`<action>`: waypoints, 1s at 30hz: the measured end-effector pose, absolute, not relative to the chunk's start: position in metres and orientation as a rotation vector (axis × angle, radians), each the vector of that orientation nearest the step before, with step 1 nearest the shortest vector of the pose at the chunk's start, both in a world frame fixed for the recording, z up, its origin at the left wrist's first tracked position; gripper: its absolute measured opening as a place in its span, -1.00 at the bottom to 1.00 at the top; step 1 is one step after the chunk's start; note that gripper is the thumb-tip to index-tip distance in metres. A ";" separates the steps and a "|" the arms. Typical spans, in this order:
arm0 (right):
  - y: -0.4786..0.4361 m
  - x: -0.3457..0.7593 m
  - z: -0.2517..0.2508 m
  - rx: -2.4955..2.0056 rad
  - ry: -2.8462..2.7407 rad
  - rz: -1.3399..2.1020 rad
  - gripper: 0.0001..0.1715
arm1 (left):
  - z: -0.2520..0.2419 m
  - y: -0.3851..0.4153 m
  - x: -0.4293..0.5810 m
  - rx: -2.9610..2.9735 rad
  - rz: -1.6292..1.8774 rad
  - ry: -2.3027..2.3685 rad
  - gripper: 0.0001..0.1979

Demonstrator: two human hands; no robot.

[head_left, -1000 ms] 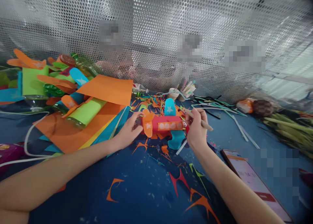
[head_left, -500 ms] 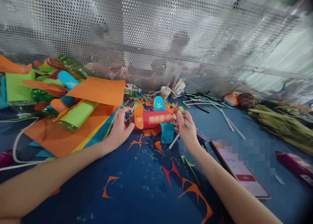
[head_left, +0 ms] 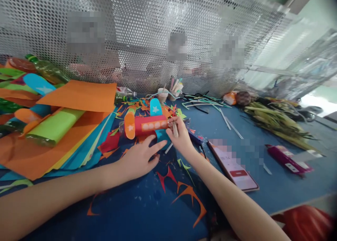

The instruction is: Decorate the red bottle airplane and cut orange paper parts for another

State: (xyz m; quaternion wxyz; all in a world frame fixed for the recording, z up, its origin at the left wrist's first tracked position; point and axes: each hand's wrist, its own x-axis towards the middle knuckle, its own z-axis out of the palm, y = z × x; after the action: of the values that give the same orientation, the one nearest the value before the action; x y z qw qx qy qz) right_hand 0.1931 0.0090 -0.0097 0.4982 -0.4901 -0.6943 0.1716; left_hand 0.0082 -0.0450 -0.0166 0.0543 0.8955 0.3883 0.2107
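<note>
A paper plane model (head_left: 147,126) with a red body, an orange tail fin and a light blue wing stands on the blue table (head_left: 147,202). My right hand (head_left: 179,137) is closed at the plane's front end and grips a thin wooden stick (head_left: 174,128). My left hand (head_left: 140,157) lies flat on the table just in front of the plane, fingers spread, holding nothing. Orange and red paper scraps (head_left: 184,195) lie near both forearms.
Sheets of orange, yellow and blue paper (head_left: 58,142) with a green-wrapped bottle (head_left: 52,127) fill the left. A phone (head_left: 233,165) lies right of my right arm, a purple packet (head_left: 286,158) beyond it. Green stalks (head_left: 276,123) lie far right. Perforated metal screen (head_left: 158,41) behind.
My left hand let go of the plane's tail and came down flat on the table. My right hand stays at the plane's nose with the stick. The view swung to the right.
</note>
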 end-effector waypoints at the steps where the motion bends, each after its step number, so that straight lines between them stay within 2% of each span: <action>1: 0.008 0.194 -0.008 -1.181 -1.675 0.430 -0.74 | -0.016 -0.042 0.011 2.665 0.670 1.159 -0.52; 7: 0.004 0.194 0.001 -1.150 -1.707 0.476 -0.72 | -0.006 -0.035 0.017 2.320 0.854 1.092 -0.58; 11: -0.001 0.191 0.009 -1.152 -1.647 0.531 -0.84 | -0.007 -0.037 0.018 2.248 0.781 1.182 -0.61; 13: -0.004 0.189 0.016 -1.090 -1.604 0.723 -0.85 | -0.011 -0.037 0.017 2.297 0.770 1.164 -0.64; 16: -0.007 0.190 0.025 -0.983 -1.633 1.188 -0.68 | -0.020 -0.036 0.015 2.477 0.857 1.050 -0.74; 18: -0.008 0.192 0.029 -0.990 -1.625 1.324 -0.79 | -0.024 -0.037 0.013 2.638 0.913 0.978 -0.74; 20: -0.007 0.196 0.029 -1.012 -1.588 1.323 -0.94 | -0.025 -0.038 0.012 2.787 0.875 0.971 -0.72; 22: -0.007 0.198 0.025 -1.014 -1.553 1.309 -0.89 | -0.023 -0.040 0.013 2.878 0.752 1.046 -0.70; 26: -0.013 0.199 0.007 -1.103 -1.373 1.221 -0.64 | -0.016 -0.045 0.012 2.996 0.505 1.141 -0.70; 30: -0.021 0.194 -0.012 -1.146 -1.301 1.132 -0.75 | -0.013 -0.052 0.007 3.011 0.404 1.126 -0.61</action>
State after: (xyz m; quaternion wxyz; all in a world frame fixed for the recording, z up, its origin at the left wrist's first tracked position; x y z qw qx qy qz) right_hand 0.1943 -0.0207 -0.0123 0.5103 -0.4759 -0.5404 0.4701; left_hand 0.0066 -0.0520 -0.0127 -0.0492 0.9282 0.3470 0.1247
